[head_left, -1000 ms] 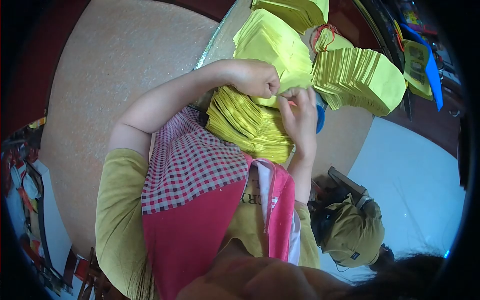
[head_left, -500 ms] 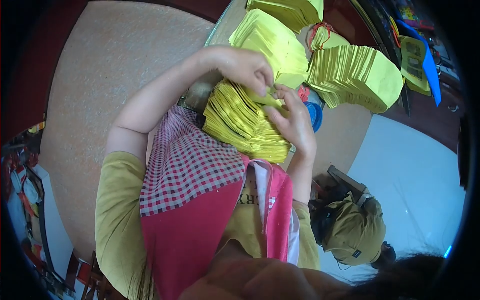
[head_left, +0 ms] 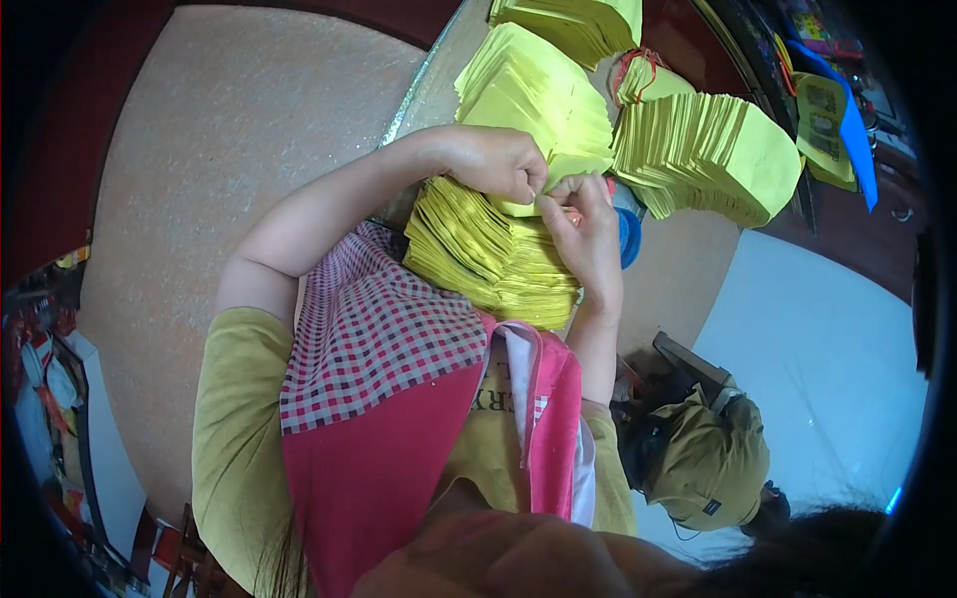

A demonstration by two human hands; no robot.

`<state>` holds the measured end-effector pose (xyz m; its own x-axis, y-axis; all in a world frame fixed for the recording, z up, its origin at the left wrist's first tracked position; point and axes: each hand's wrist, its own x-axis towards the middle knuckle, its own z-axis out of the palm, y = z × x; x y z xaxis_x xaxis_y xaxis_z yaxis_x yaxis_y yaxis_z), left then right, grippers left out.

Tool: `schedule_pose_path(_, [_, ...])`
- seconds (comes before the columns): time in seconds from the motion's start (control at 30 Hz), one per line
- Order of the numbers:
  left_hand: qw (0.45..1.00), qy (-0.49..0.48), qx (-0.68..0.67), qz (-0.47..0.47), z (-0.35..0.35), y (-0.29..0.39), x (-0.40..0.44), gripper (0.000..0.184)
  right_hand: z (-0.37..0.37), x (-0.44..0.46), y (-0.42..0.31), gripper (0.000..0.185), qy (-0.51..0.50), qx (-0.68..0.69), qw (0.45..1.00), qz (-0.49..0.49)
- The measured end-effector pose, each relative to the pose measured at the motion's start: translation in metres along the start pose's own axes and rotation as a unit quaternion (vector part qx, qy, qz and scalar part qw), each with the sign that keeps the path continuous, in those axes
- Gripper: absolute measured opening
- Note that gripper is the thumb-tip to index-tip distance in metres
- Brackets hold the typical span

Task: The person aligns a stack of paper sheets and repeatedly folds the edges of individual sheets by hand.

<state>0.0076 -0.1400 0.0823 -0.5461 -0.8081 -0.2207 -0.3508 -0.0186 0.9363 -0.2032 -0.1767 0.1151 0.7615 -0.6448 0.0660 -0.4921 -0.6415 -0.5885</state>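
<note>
Both hands meet over a thick bundle of folded yellow paper (head_left: 459, 244) lying against the front of the apron. My left hand (head_left: 503, 162) is closed, its fingertips pinched at the edge of a yellow paper sheet (head_left: 516, 207). Touching it from the other side, my right hand (head_left: 588, 229) pinches the same sheet with thumb and forefinger. The fingers partly hide the sheet. Just beyond the hands stands a fanned stack of lighter yellow paper (head_left: 538, 95). A small red item shows behind the right thumb, too covered to name.
More yellow paper stacks (head_left: 708, 154) stand to the right, and another (head_left: 573, 25) at the far edge. A red-tied bundle (head_left: 653, 80) lies between them. Beside my right hand is a blue round dish (head_left: 628, 237). A person in an olive top (head_left: 703, 458) is at lower right.
My left hand has moved down slightly and its fingers have closed. The right hand's fingertips have drawn closer to it, and both now meet at the sheet.
</note>
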Motion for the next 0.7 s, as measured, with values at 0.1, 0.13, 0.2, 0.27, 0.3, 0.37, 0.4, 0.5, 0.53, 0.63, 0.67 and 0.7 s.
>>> schedule_pose_path(0.1, [0.994, 0.053, -0.085, 0.054, 0.004, -0.018, 0.004, 0.019, -0.009, -0.009, -0.019, 0.014, 0.071, -0.158, 0.981, -0.089])
schedule_pose_path(0.13, [0.992, 0.091, -0.056, 0.07, 0.002, -0.017, 0.004, 0.017, -0.014, -0.011, -0.03, 0.013, 0.055, -0.152, 0.982, -0.1])
schedule_pose_path(0.2, [0.988, 0.126, -0.027, 0.089, 0.001, -0.015, 0.009, 0.015, -0.009, -0.015, -0.032, 0.012, -0.008, -0.145, 0.985, -0.092])
schedule_pose_path(0.27, [0.91, 0.337, 0.203, 0.128, 0.001, -0.013, 0.017, 0.014, 0.0, -0.017, -0.019, 0.014, -0.108, -0.156, 0.978, -0.089])
schedule_pose_path(0.3, [0.909, 0.339, 0.204, 0.129, -0.001, -0.011, 0.019, 0.014, -0.002, -0.016, -0.018, 0.014, -0.107, -0.157, 0.978, -0.091])
schedule_pose_path(0.37, [0.856, 0.439, 0.182, 0.205, -0.004, -0.008, 0.018, 0.013, -0.003, -0.016, -0.017, 0.018, -0.118, -0.056, 0.991, -0.012])
schedule_pose_path(0.4, [0.856, 0.438, 0.182, 0.204, -0.005, -0.009, 0.014, 0.013, -0.008, -0.014, -0.019, 0.02, -0.103, -0.046, 0.993, -0.017])
schedule_pose_path(0.5, [0.978, 0.13, -0.139, 0.09, -0.022, -0.006, -0.007, 0.018, -0.009, -0.013, -0.015, 0.017, -0.051, -0.062, 0.997, -0.021])
schedule_pose_path(0.53, [0.993, 0.056, -0.095, 0.039, -0.028, 0.011, -0.022, 0.024, -0.009, -0.012, -0.013, 0.017, -0.051, -0.062, 0.997, -0.021])
schedule_pose_path(0.63, [0.998, -0.014, -0.031, 0.045, -0.008, -0.011, -0.006, 0.027, -0.004, -0.008, -0.008, 0.016, -0.02, -0.03, 0.999, -0.017])
schedule_pose_path(0.67, [0.999, -0.009, 0.03, 0.01, -0.002, -0.014, 0.002, 0.03, -0.002, -0.006, -0.008, 0.014, -0.012, -0.022, 0.999, -0.024])
schedule_pose_path(0.7, [0.999, -0.011, 0.029, 0.011, 0.0, -0.014, 0.004, 0.03, -0.001, -0.007, -0.009, 0.013, -0.004, -0.015, 0.999, -0.029])
